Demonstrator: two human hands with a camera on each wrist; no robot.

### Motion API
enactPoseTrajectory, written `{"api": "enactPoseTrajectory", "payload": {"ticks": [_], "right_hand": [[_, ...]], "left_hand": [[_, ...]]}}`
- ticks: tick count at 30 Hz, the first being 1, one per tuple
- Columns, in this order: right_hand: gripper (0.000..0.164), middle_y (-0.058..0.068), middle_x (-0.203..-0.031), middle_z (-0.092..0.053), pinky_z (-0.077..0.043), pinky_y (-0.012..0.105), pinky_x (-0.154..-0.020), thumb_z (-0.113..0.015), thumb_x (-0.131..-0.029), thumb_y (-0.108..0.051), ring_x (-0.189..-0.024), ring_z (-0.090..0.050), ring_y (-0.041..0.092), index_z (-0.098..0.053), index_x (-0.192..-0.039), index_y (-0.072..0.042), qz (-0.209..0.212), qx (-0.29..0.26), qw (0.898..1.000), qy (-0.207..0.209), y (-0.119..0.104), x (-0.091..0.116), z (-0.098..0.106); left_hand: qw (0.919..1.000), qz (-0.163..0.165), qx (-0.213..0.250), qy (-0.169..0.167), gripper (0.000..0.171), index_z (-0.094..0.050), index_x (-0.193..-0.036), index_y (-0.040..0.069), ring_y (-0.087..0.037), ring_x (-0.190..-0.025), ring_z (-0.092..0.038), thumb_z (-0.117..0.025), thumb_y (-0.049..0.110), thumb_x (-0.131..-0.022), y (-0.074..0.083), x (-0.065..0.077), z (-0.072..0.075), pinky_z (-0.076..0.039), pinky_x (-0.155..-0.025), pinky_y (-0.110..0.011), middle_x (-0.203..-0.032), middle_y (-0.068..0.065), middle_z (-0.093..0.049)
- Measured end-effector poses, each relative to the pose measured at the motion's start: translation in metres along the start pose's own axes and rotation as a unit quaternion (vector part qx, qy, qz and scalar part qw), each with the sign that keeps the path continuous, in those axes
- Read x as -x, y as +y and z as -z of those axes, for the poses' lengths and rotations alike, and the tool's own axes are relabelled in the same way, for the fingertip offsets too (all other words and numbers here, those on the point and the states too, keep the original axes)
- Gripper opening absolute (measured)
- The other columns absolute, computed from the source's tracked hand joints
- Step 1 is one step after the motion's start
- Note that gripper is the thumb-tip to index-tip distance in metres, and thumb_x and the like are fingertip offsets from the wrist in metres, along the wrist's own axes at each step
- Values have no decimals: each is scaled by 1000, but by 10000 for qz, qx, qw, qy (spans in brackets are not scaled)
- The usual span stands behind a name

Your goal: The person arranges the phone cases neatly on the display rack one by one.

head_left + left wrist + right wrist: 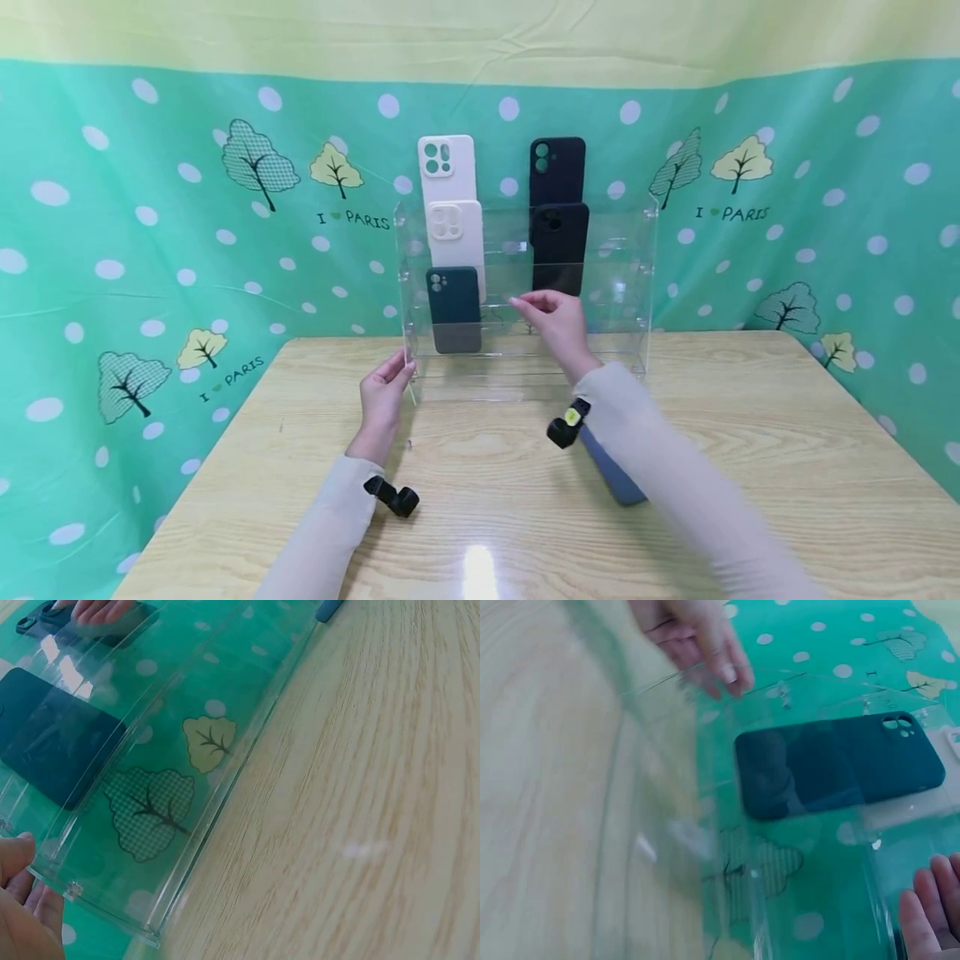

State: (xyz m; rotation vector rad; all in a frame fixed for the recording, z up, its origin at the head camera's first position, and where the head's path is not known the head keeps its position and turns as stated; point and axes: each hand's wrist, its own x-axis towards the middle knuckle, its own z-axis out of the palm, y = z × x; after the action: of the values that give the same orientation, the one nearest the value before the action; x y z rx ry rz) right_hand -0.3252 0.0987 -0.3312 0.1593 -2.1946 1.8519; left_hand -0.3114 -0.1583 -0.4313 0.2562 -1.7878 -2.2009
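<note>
A clear acrylic tiered display stand (517,387) stands on the table, holding several phone cases. My left hand (386,396) grips the stand's left side panel between thumb and fingers. In front of the right half of the stand is my right hand (558,321), fingers loosely bent and nothing seen in them. A dark green phone case (455,312) sits in the lowest occupied tier at left, with a white case (457,229) and another white case (450,171) stepped above it. At right, a black case (558,250) stands below another black case (558,171), its bottom close behind my right hand.
A blue phone case (618,479) lies on the wooden table (465,467), partly covered by my right forearm. Behind the stand hangs a green dotted curtain (330,275) with printed trees. A small object (409,445) lies near my left wrist.
</note>
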Motion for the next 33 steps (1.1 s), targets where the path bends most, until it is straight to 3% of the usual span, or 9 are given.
{"api": "enactPoseTrajectory", "payload": {"ticks": [7,12,19,26,33], "right_hand": [[34,3,-97,-70,-51,32,-80,-71,-82,-39,-90,-61,17,-69,-102,-11,-396,945,9918,-766,20,29,39],[35,7,-102,-70,-54,32,-78,-70,-85,-32,-93,-63,22,-67,-108,-6,-437,1467,9813,-1171,48,54,62],[46,17,-115,-63,-51,43,-90,-72,-84,-28,-108,-57,33,-60,-117,2,-172,2112,9710,-1108,82,75,86],[66,21,-132,-50,-44,52,-94,-72,-82,-39,-121,-44,40,-49,-130,-1,-841,2424,9622,-910,94,86,103],[77,29,-137,-43,-41,53,-100,-73,-81,-36,-123,-43,45,-39,-135,8,-1164,2468,9590,-762,102,93,109]], "left_hand": [[9999,-50,109,-49,37,-60,-121,-1,-4,-93,-65,-67,2,-84,-1,1,-1,-51,-86,-16,-124,-23,-58],[10000,-12,42,-27,37,-59,-121,-3,-1,-88,-65,-67,3,-85,-1,1,-2,-52,-84,-15,-124,-24,-57],[10000,-20,31,-61,39,-58,-123,-1,-3,-92,-64,-67,5,-85,0,2,0,-50,-87,-15,-127,-23,-55],[10000,-44,13,23,39,-59,-121,-1,-3,-88,-65,-69,8,-85,0,2,0,-52,-85,-16,-122,-20,-59],[10000,-27,88,-13,38,-57,-122,-3,-3,-90,-65,-67,3,-85,0,1,0,-51,-85,-15,-125,-25,-55]]}}
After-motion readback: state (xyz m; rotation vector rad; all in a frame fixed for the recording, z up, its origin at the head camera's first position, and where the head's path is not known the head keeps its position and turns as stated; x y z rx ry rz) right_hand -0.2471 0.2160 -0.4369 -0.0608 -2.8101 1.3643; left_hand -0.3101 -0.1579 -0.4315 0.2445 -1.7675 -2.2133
